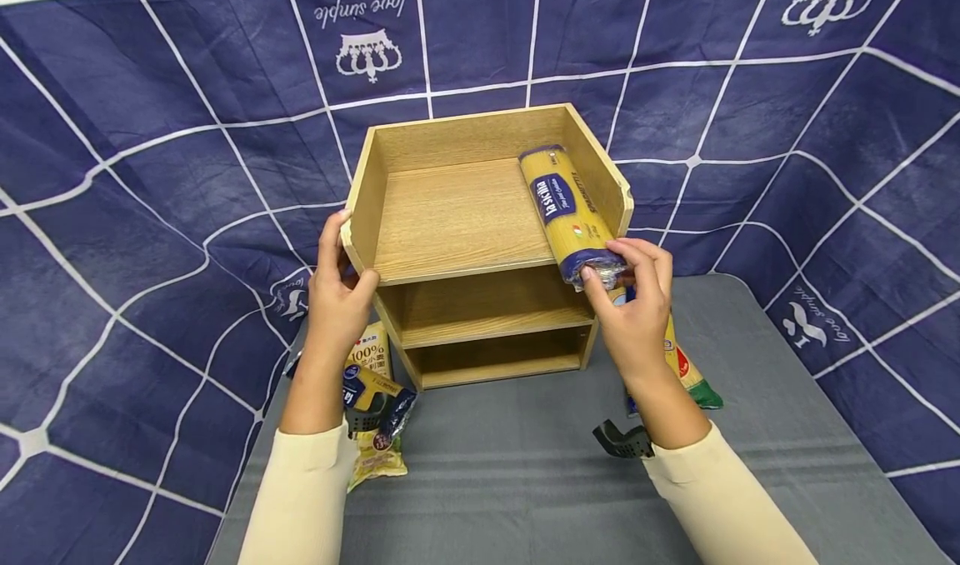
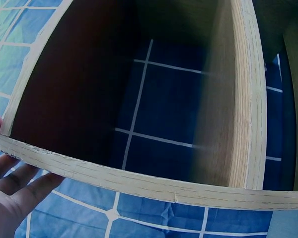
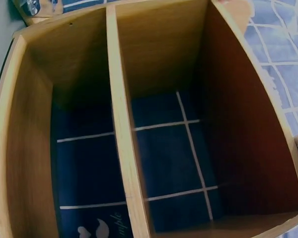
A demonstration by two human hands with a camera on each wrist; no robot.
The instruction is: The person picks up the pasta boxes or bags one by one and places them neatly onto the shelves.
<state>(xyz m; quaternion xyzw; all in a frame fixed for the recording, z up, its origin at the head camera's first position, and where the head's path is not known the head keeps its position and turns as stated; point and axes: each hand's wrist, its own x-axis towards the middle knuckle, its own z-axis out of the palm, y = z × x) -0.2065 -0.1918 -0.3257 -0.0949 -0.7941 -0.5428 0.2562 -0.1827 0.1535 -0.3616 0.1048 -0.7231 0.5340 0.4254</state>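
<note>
A light wooden three-tier shelf [image 1: 450, 215] stands near the back of the table. On its top board, along the right wall, lies a yellow and blue spaghetti packet [image 1: 566, 207], its near end jutting past the front edge. My right hand [image 1: 633, 319] pinches that near end between thumb and fingers. My left hand [image 1: 339, 302] grips the shelf's left front corner, thumb at the front and fingers along the outer side. From below, the left wrist view has the left-hand fingers [image 2: 32, 191] against the side panel. The right wrist view looks into the two lower compartments [image 3: 164, 114].
Left of the shelf, several pasta packets [image 1: 375, 386] lie heaped, partly behind the left forearm. Another packet with a green end [image 1: 693, 377] is on the right, partly hidden by the right arm. Blue gridded cloth [image 1: 480, 40] hangs behind the grey table [image 1: 510, 473].
</note>
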